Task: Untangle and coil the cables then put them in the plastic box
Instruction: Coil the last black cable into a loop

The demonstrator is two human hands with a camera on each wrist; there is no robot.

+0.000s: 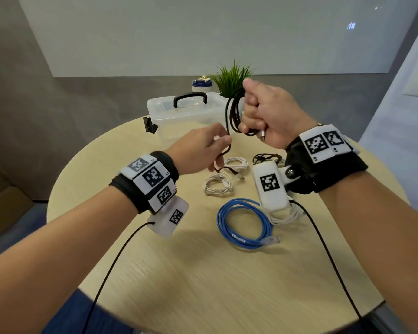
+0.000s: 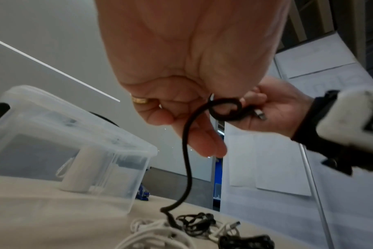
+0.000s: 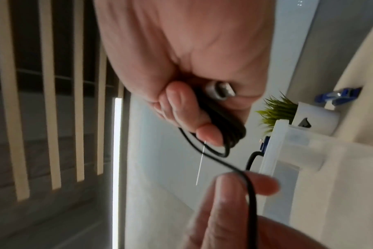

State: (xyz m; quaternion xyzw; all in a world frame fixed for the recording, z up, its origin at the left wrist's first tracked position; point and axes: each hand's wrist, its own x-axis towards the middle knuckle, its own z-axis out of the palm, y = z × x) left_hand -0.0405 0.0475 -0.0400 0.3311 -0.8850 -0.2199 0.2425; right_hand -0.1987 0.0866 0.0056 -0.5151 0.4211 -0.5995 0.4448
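High above the round table, my right hand (image 1: 250, 109) grips a bundle of black cable (image 1: 231, 112) loops in a fist. A metal plug (image 3: 220, 91) sticks out below the fist. My left hand (image 1: 223, 141), lower and to the left, pinches the cable's loose strand (image 2: 186, 151) between thumb and fingers. That strand runs down to a dark tangle (image 2: 194, 222) on the table. The clear plastic box (image 1: 191, 116) stands behind the hands, and its lid with a black handle (image 1: 190, 98) lies on it.
On the table (image 1: 203, 273) lie a coiled blue cable (image 1: 241, 222), two white coils (image 1: 219, 185) and a small black tangle (image 1: 266, 158). Another white cable (image 1: 285, 216) is partly hidden under my right wrist. A green plant (image 1: 232, 78) and a small jar (image 1: 201, 85) stand behind the box.
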